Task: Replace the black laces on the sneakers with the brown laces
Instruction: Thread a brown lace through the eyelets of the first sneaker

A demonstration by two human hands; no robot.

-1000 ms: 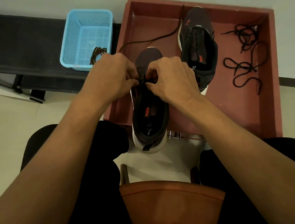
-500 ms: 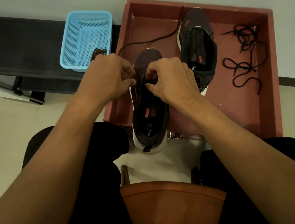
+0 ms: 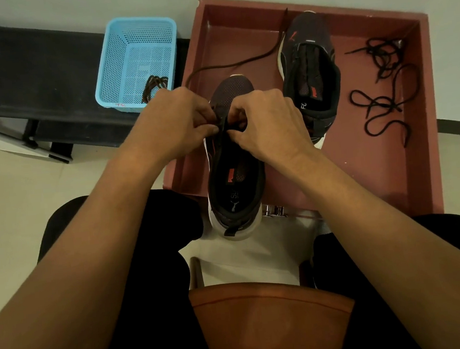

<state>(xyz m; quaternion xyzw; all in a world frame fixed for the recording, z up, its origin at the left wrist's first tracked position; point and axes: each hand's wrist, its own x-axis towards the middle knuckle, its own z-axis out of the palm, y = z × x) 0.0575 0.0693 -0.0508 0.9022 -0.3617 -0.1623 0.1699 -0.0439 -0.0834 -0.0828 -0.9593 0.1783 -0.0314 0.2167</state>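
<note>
A dark sneaker (image 3: 235, 179) with a white sole stands at the near edge of the red tray (image 3: 423, 174), heel towards me. My left hand (image 3: 174, 123) and my right hand (image 3: 269, 123) pinch at its front eyelets from either side. A brown lace (image 3: 230, 64) runs from under my left hand across the tray to the far rim. The second sneaker (image 3: 309, 78) lies further back without laces. Two black laces (image 3: 380, 88) lie loose at the tray's right. Another brown lace (image 3: 154, 86) sits bundled in the blue basket (image 3: 133, 40).
The basket stands on a black bench (image 3: 34, 77) to the left of the tray. A brown seat edge (image 3: 272, 321) shows between my knees. A small metal clasp (image 3: 275, 210) lies by the tray's near rim. A pale wall runs behind the tray.
Both hands stay at the near sneaker's front eyelets, fingers shifting slightly. The brown lace's loop and the other things have not moved.
</note>
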